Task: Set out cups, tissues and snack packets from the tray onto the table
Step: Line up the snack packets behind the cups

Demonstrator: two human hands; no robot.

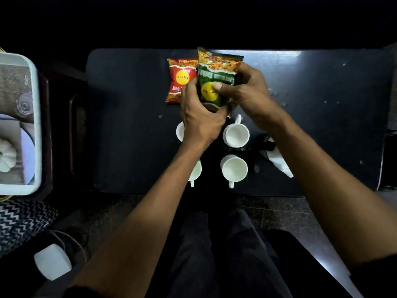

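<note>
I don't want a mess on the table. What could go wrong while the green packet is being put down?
1. Both hands, left hand and right hand, hold the green packet right above the white cups; lowering a wrist might tip one.
2. The green packet partly covers the red packet, so it may land on top or nudge it.
3. The right forearm hangs over the tissues and might drag them.

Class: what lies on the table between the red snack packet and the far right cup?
The green packet, held by both hands, in the head view.
</note>
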